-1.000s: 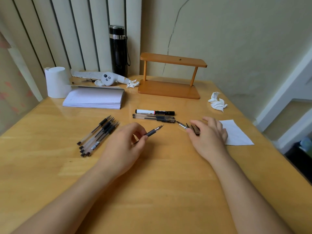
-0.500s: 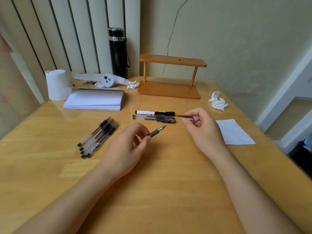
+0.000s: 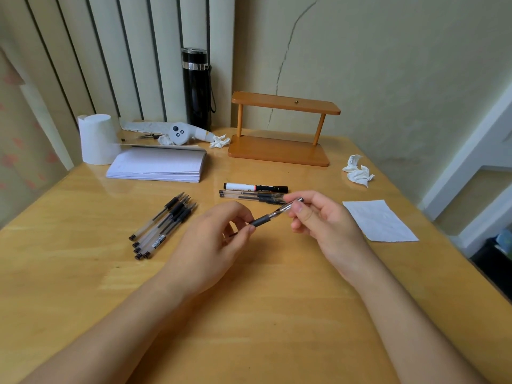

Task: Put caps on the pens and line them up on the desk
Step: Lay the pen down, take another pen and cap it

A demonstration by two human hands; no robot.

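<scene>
My left hand (image 3: 213, 242) pinches a clear gel pen (image 3: 261, 219) by its black grip above the wooden desk (image 3: 277, 314). My right hand (image 3: 324, 220) holds a clear cap (image 3: 289, 206) that sits over the pen's tip end. Several uncapped gel pens (image 3: 163, 225) lie bunched together to the left. Behind my hands, two capped clear pens (image 3: 249, 196) and a black-and-white marker (image 3: 255, 187) lie side by side in a row.
A notepad (image 3: 158, 164), a paper roll (image 3: 95, 138) and a black flask (image 3: 197, 88) stand at the back left. A wooden shelf (image 3: 279, 128) is at the back centre. Crumpled tissue (image 3: 357, 171) and a white paper sheet (image 3: 379, 220) lie to the right.
My right hand picked up a cap from the desk and brought it left onto the tip of the pen held in my left hand.
</scene>
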